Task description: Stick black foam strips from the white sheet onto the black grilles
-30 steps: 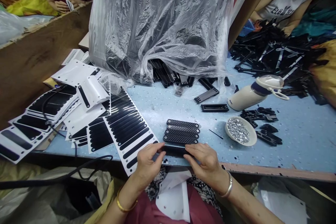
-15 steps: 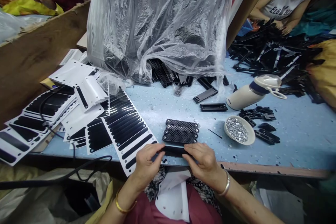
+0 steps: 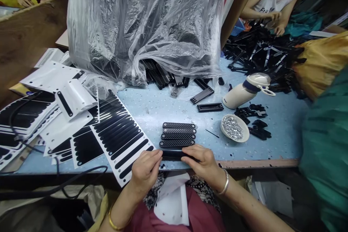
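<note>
Between my two hands, close to the table's front edge, a glossy black strip [image 3: 172,154] lies stretched level. My left hand [image 3: 146,168] pinches its left end between thumb and fingers. Toward its other end, my right hand [image 3: 204,162] has closed on it with thumb and fingertips. Just beyond the strip, several black textured bars [image 3: 178,137] with silver rivets at their ends lie side by side; whether the strip touches the nearest one I cannot tell. A white sheet of black stickers [image 3: 129,141] is beside my left hand.
A bowl of small metal parts [image 3: 234,130], a thin black rod [image 3: 212,133] and a cream bottle [image 3: 246,90] are on the right. Behind, clear plastic sheeting [image 3: 146,21] hangs over more black parts. Sticker sheets [image 3: 67,127] overlap at left. A co-worker's hands [image 3: 278,25] are at far right.
The view has swung right, so the table's things appear farther left. Both hands stay on the black strip, whose top face now shows more. The co-worker's hands have shifted.
</note>
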The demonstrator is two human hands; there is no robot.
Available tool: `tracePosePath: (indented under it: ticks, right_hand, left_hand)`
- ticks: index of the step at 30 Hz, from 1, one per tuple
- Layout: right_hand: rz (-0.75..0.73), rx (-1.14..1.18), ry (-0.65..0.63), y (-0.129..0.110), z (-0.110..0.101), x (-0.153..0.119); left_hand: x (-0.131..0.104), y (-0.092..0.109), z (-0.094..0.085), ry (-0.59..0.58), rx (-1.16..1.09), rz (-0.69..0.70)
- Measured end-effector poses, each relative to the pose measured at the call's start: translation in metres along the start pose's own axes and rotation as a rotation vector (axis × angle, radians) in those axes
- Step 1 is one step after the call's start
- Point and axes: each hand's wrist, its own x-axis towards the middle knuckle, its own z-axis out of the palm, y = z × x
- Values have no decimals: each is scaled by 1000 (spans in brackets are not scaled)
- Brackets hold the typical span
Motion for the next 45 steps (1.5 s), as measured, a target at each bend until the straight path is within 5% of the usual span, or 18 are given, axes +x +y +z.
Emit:
tracePosePath:
  ticks: [17,21,26,30,33,38,42,45]
  right_hand:
    - [-180,-63,-19,14,-1,-6]
    - [-89,4,58,17,-6,-13]
    - [232,105,287,18,-20,-30]
    - [328,179,302,14,-18,-32]
    - [279,80,239,10,-10,-24]
    - [146,-89,225,4,-11,-22]
    - [100,-138,269,-12,-18,-51]
    - [-113,-93,-6,-32,2,-81]
  left_hand:
    - [-1,-1,1,10,-37,5]
    - [1,0,2,13,-44,16]
    - [2,0,-1,8,-15,23]
    - [3,5,-3,-4,139,66]
    - [6,18,3,-26,268,130]
    - [14,40,0,-148,169,222]
    - [-5,47,-33,-61,157,-19]
    - [-47,48,-39,-133,136,-127]
